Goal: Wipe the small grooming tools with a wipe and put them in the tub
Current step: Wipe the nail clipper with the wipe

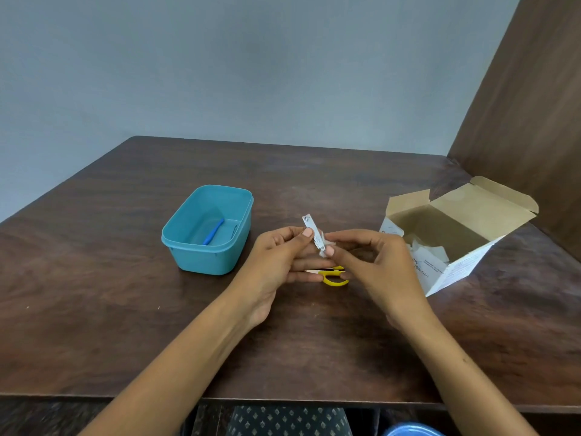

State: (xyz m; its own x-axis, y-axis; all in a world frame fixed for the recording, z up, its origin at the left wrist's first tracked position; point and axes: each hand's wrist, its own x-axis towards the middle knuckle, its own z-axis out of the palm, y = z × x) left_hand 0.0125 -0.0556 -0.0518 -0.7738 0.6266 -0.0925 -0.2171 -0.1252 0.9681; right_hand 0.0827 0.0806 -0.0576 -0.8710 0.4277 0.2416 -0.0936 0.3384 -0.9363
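Note:
My left hand (276,262) pinches a silver nail clipper (311,228) between thumb and fingers, holding it tilted above the table. My right hand (374,262) pinches a small white wipe (327,248) against the clipper's lower end. Beneath my hands, small scissors with yellow handles (334,276) lie on the table, partly hidden. The teal tub (185,256) stands to the left with a blue tool (213,231) lying inside it.
An open cardboard box (456,228) of wipe packets lies on its side at the right, flaps spread. A brown panel (528,105) rises at the table's right rear. The dark wooden table (125,309) ends near my body.

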